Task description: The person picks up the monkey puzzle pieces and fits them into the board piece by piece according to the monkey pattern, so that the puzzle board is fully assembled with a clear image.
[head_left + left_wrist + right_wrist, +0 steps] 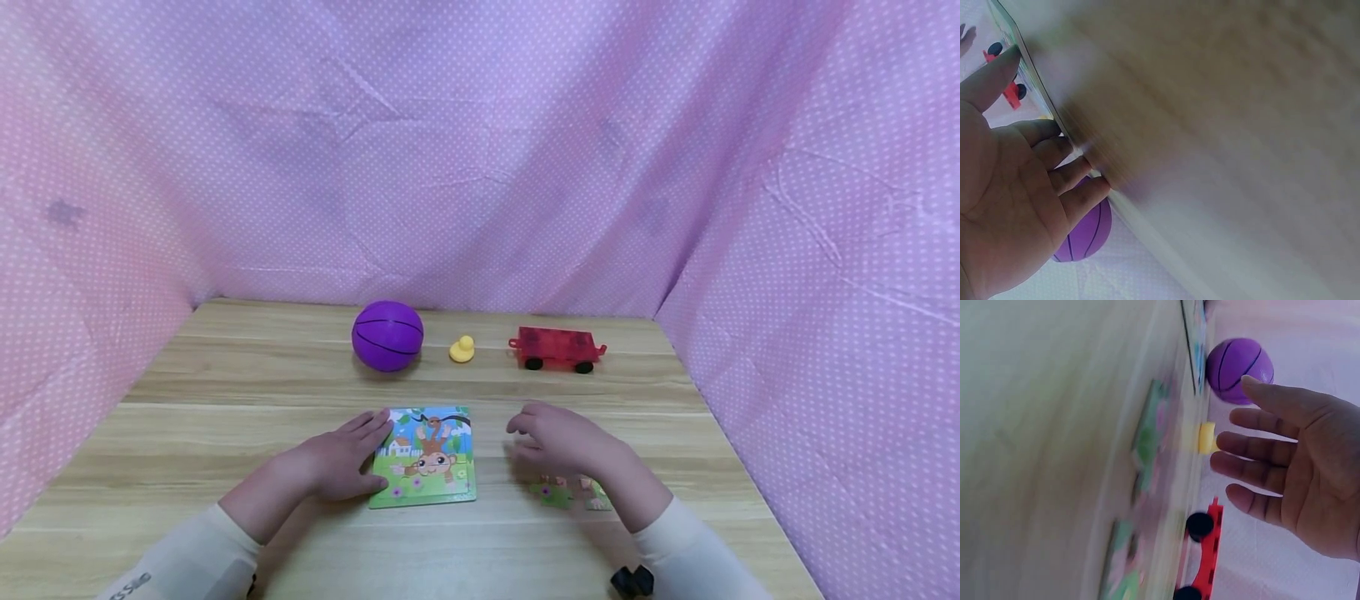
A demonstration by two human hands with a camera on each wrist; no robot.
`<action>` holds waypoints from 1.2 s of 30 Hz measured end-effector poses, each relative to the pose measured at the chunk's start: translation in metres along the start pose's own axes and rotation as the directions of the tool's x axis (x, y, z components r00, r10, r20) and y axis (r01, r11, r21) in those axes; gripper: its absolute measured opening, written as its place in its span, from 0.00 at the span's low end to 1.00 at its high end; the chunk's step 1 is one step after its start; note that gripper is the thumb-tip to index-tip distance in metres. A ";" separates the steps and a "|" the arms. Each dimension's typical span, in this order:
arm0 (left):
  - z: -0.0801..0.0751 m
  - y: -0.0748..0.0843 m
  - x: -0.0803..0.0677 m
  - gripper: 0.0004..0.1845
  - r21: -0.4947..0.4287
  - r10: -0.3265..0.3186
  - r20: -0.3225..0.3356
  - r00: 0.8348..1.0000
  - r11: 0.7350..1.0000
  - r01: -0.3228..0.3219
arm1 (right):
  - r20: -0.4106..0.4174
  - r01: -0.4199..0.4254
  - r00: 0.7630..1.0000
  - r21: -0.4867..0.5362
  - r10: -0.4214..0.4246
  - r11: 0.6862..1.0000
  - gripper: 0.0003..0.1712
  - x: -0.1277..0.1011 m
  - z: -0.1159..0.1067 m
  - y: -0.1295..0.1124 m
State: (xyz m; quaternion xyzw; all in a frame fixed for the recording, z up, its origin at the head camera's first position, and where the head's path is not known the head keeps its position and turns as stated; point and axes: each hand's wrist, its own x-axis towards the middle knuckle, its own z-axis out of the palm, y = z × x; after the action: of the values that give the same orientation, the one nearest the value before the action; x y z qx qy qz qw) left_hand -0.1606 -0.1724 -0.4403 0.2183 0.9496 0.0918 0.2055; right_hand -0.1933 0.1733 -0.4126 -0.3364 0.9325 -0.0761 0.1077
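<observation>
puzzle board [425,457] under left hand [341,463] edge, right hand [566,442] hovering beside

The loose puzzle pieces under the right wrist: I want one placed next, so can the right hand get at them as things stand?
Probably yes. The right hand hovers open just above the loose green-edged cardboard puzzle pieces on the wooden table, and nothing lies between them. The left hand rests on the monkey-picture puzzle board, well aside.

A pale wooden table [225,392] stands in soft, even light. Pink cloth with white dots [480,150] hangs around it on three sides.
</observation>
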 end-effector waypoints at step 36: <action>0.002 0.000 -0.001 0.46 0.013 -0.006 -0.001 1.000 1.000 0.006 | 0.159 -0.051 0.985 -0.070 0.061 0.996 0.20 -0.002 0.024 -0.001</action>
State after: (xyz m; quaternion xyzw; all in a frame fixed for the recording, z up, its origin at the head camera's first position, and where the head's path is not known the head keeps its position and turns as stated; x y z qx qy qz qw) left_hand -0.1594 -0.1729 -0.4423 0.2168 0.9509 0.0850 0.2040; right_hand -0.1847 0.1720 -0.4352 -0.3184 0.9318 -0.0150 0.1739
